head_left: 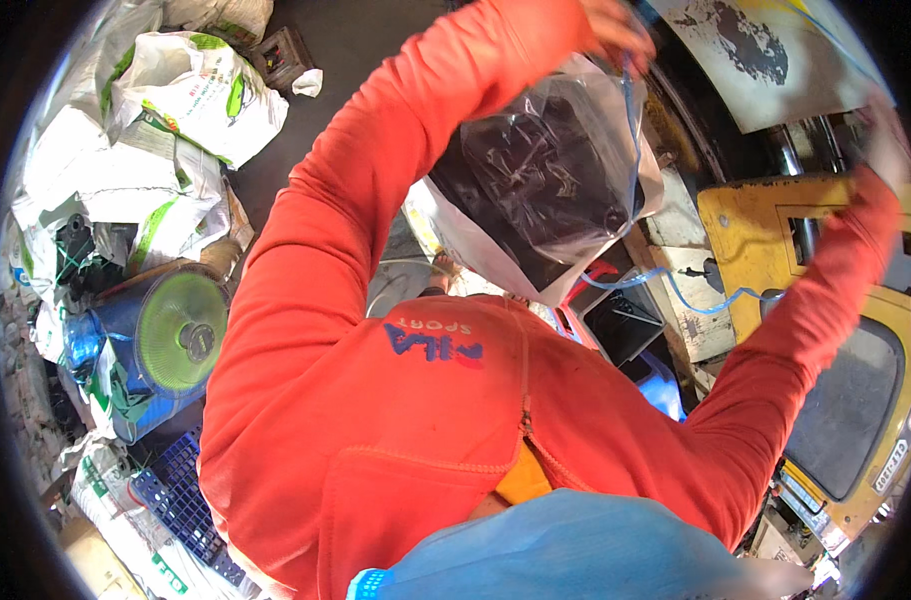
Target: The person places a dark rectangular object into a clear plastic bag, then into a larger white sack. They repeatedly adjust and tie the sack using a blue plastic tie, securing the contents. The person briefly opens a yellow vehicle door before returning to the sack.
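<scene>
Overhead, both hands [615,30] lift a clear bag [550,180]; sacks [165,130] crowd the dark floor [355,40]

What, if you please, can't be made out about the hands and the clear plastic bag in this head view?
- Left hand: blurred and cut by the top edge; grip on the clear plastic bag unclear.
- Right hand: motion-blurred at the dark rim; hold on the thin blue cord unreadable.
- Bag's dark contents: obscured by wrinkled plastic.

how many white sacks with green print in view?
3 clear ones: one white sack at upper left, a second below it, a third at lower left by the blue crate. More may lie hidden in the pile or behind the orange sleeve.
</scene>
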Motion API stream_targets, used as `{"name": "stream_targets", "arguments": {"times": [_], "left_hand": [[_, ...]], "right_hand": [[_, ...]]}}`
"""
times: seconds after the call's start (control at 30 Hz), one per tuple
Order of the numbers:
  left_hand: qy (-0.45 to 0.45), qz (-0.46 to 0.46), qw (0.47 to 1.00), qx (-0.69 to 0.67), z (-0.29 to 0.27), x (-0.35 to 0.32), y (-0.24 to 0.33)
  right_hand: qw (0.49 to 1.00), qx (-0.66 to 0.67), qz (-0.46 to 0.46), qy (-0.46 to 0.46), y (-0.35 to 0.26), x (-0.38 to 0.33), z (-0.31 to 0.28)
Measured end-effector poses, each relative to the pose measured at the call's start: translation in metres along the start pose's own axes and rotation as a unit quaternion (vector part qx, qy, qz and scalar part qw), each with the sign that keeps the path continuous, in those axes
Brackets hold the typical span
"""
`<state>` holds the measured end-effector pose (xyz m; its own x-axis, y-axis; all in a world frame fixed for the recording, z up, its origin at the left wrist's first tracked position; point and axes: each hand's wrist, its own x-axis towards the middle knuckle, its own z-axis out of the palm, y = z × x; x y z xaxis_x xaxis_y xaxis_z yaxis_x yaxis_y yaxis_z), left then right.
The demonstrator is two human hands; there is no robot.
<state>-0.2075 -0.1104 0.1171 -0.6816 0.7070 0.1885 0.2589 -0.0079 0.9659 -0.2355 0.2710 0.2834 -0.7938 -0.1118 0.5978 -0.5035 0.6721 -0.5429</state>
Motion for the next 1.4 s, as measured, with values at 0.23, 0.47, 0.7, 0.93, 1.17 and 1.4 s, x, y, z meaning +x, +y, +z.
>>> {"name": "stream_targets", "arguments": {"times": [0.23, 0.47, 0.7, 0.93, 1.17, 1.4], "left_hand": [[-0.104, -0.165, 0.696, 0.691, -0.064, -0.035, -0.115], [-0.078, -0.248, 0.74, 0.62, -0.08, -0.038, -0.162], [-0.072, -0.219, 0.713, 0.662, -0.102, -0.048, -0.169], [0.02, -0.168, 0.765, 0.622, -0.1, -0.058, -0.183], [0.085, -0.218, 0.812, 0.534, -0.096, -0.061, -0.184], [0.269, -0.26, 0.887, 0.27, -0.078, -0.067, -0.166]], "right_hand": [[0.91, 0.28, 0.098, -0.289, 0.011, -0.027, 0.306], [0.808, 0.167, 0.135, -0.548, 0.012, -0.069, 0.362], [0.809, -0.111, -0.225, -0.532, -0.005, -0.096, 0.411], [0.816, -0.236, -0.176, -0.497, -0.006, -0.127, 0.443], [0.898, -0.033, 0.063, -0.434, 0.008, -0.131, 0.446], [0.879, 0.025, 0.264, -0.396, 0.01, -0.123, 0.456]]}}
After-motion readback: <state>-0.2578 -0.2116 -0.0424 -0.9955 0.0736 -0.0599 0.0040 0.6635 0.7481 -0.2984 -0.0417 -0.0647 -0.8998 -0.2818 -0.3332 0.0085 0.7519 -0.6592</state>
